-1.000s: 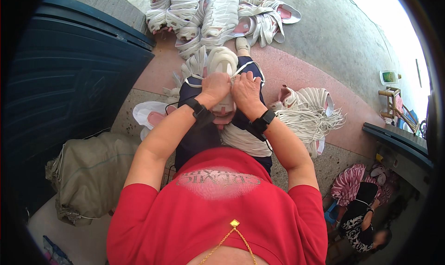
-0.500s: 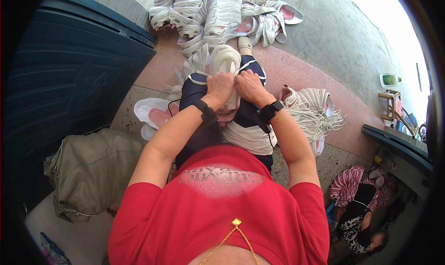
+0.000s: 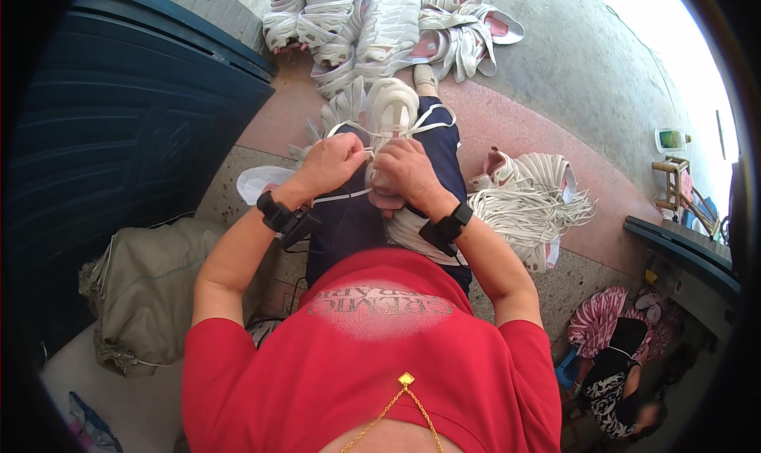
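A cream-white shoe upper with a pink inside lies across my lap, its rounded toe pointing away from me. A white shoelace is threaded through it and loops out on both sides. My left hand is closed, pinching a lace end between thumb and fingers just left of the upper. On the upper's lacing area rests my right hand, its fingers curled over the edge and gripping it. The right thumb is mostly hidden. Both wrists wear black bands.
Stacks of white shoe uppers lie beyond my feet. To my right, a bundle of white laces drapes over more uppers. A stuffed olive sack stands at left beside a dark blue door. Another person sits at lower right.
My hands were close together over the upper's middle. The left hand has moved left and nearer with the lace end; the right hand has shifted nearer, onto the upper.
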Demonstrator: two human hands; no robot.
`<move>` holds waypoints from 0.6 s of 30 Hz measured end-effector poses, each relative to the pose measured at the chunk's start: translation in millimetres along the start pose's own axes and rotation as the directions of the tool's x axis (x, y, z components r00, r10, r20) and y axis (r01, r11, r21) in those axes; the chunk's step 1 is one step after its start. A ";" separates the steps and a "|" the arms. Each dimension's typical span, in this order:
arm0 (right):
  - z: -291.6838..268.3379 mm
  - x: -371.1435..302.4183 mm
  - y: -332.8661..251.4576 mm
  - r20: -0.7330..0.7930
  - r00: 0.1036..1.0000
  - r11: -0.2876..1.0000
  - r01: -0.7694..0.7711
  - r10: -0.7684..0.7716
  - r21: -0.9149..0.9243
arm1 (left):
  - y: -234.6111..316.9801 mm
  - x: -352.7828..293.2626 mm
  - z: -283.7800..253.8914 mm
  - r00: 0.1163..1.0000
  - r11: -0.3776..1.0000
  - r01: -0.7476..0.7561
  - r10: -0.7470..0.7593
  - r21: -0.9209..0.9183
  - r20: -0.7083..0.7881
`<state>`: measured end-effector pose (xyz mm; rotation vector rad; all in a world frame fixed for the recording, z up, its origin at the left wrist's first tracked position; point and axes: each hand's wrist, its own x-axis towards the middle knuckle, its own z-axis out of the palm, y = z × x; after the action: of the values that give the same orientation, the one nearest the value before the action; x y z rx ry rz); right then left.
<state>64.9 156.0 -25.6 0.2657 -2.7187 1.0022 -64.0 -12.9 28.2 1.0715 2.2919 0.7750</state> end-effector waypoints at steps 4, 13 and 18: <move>17.2 8.8 -45.7 0.281 0.959 0.978 -0.024 -0.035 0.206 | -51.4 0.2 0.3 0.951 0.782 0.299 -0.289 -0.547 0.106; 21.9 48.3 61.6 0.206 0.885 0.909 -0.410 0.417 -0.078 | -51.8 36.2 49.5 0.962 0.941 0.259 -0.271 -0.219 -0.024; 35.1 44.8 66.6 0.065 0.846 0.848 -0.530 0.530 -0.017 | -59.0 55.9 62.0 0.983 0.985 0.144 -0.131 0.094 -0.133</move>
<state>0.2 179.0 -80.0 -0.4980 -2.9182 1.1359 -87.3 18.0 -66.4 0.9193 2.5072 0.6934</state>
